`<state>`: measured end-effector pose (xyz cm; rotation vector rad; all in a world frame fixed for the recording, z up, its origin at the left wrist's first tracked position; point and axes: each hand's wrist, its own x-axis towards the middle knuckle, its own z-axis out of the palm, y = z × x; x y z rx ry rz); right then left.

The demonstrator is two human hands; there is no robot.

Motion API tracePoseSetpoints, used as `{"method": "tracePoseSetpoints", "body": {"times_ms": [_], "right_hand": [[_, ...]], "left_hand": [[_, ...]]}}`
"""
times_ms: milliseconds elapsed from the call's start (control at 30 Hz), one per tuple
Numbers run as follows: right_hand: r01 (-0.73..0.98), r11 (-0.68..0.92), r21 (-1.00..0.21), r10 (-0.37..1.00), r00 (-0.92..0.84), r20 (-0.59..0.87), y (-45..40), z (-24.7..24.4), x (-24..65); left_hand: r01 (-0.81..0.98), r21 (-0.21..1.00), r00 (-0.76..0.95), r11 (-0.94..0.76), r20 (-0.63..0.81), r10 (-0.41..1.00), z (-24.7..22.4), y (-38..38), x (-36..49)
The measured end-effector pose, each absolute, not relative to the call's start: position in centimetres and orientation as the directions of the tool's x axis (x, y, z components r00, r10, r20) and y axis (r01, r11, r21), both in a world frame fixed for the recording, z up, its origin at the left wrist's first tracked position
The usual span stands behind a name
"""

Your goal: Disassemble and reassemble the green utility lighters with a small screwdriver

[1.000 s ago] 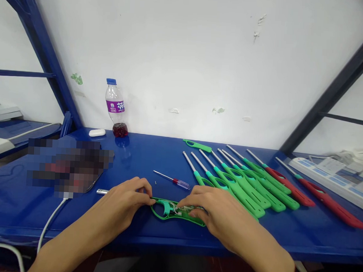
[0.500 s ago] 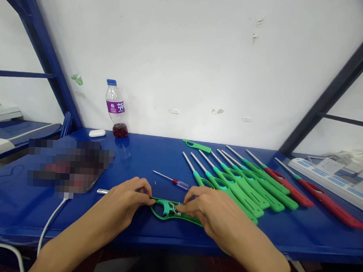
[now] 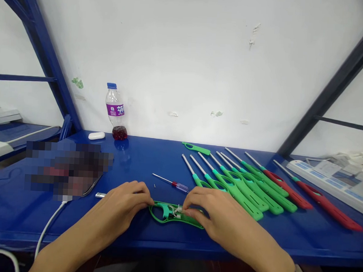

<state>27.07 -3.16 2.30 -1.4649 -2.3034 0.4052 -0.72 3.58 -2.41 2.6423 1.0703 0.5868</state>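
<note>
An opened green gas lighter [image 3: 177, 219] lies on the blue table in front of me, its inside facing up. A teal trigger [image 3: 166, 210], white wires and small white parts [image 3: 178, 209] show in its half shell. My left hand [image 3: 135, 198] is closed on the front end of the shell; the silver tube [image 3: 100, 195] sticks out beyond it. With thumb and fingers pinched, my right hand [image 3: 204, 207] is at a small white part inside the lighter. The fingers hide some of that part and the shell's rear end.
Behind the hands lie a screwdriver [image 3: 174, 184] and a tiny metal piece [image 3: 154, 186]. Several green lighters [image 3: 245, 194] and two red lighters [image 3: 327, 202] lie at the right, near a power strip [image 3: 328, 180]. A loose green shell [image 3: 196, 148], a bottle [image 3: 115, 114] and a white case [image 3: 96, 136] are further back.
My right hand has shifted slightly right and away from the trigger, so more of the white wires and parts shows. My left hand stays at the front end. The view has tilted slightly.
</note>
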Motion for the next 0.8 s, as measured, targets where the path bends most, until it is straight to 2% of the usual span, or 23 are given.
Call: {"method": "tracePoseSetpoints", "body": {"times_ms": [200, 400, 700, 800], "right_hand": [[0.861, 0.395, -0.32, 0.904, -0.303, 0.301, -1.9, 2.0, 27.4], [0.873, 0.384, -0.301, 0.895, -0.271, 0.356, -0.2, 0.7, 27.3], [0.869, 0.4, -0.292, 0.885, -0.282, 0.371, -0.7, 0.6, 27.6], [0.912, 0.351, -0.211, 0.902, -0.27, 0.336, 0.0, 1.1, 28.3]], "left_hand": [[0.58, 0.407, 0.649, -0.706, 0.293, 0.702, -2.1, 3.5, -0.8], [0.606, 0.401, 0.593, -0.687, 0.349, 0.726, -1.6, 3.8, -1.0], [0.636, 0.376, 0.579, -0.673, 0.345, 0.739, -2.1, 4.7, -1.6], [0.667, 0.366, 0.539, -0.649, 0.364, 0.759, -1.6, 4.9, -2.4]]}}
